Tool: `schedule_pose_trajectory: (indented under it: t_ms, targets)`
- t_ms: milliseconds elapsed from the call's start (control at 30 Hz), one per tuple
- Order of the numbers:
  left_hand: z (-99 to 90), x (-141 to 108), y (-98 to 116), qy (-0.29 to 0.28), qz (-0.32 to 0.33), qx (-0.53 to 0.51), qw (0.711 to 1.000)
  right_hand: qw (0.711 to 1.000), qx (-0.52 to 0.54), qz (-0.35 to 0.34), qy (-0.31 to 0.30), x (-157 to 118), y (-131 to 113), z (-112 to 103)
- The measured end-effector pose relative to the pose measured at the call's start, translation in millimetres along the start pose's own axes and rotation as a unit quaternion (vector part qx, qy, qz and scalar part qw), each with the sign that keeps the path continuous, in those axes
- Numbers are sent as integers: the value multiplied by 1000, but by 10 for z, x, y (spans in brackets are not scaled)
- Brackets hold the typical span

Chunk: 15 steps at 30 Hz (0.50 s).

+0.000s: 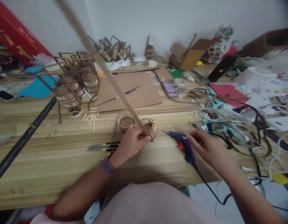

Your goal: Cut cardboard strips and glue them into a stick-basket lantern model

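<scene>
My left hand (132, 141) is closed on the lower end of a long brown strip (116, 85), which rises toward the upper left. That end meets the near side of a small round basket (153, 124) walled with short pale sticks; my fingers hide part of it. A second, similar round basket (120, 119) sits just left, partly behind my hand. My right hand (209, 147) has its curled fingers at the back end of a blue glue gun (187, 146) with an orange trigger. The gun's nozzle points left, toward the baskets.
A utility knife (103, 147) lies left of my left hand, and loose pale sticks (90, 118) lie beyond it. Finished lidded baskets (67, 96) stand at left. Cardboard (130, 90) lies behind; coiled strips and cables (237, 137) crowd the right. The gun's cord (206, 182) runs off the front edge.
</scene>
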<state>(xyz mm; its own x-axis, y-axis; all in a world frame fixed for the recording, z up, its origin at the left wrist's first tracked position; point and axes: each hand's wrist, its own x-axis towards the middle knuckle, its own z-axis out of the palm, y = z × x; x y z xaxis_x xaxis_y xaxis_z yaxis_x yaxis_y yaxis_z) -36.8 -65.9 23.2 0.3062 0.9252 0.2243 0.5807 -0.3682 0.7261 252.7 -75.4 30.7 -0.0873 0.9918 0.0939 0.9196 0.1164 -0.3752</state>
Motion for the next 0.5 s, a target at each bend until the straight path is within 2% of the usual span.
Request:
schedule_pose_trajectory:
  t_ms: [100, 200, 300, 500]
  targets:
    - [-108, -65, 51, 25, 0, -83, 996, 994, -53, 94, -28, -172, 149, 107]
    - [-131, -153, 126, 53, 27, -127, 990, 990, -50, 123, -52, -211, 135, 282]
    - [-135, -215, 203, 72, 57, -149, 985, 986, -34, 157, -46, -169, 134, 380]
    - [-166, -241, 256, 117, 103, -149, 976, 977, 83, 191, -48, -184, 272, 300]
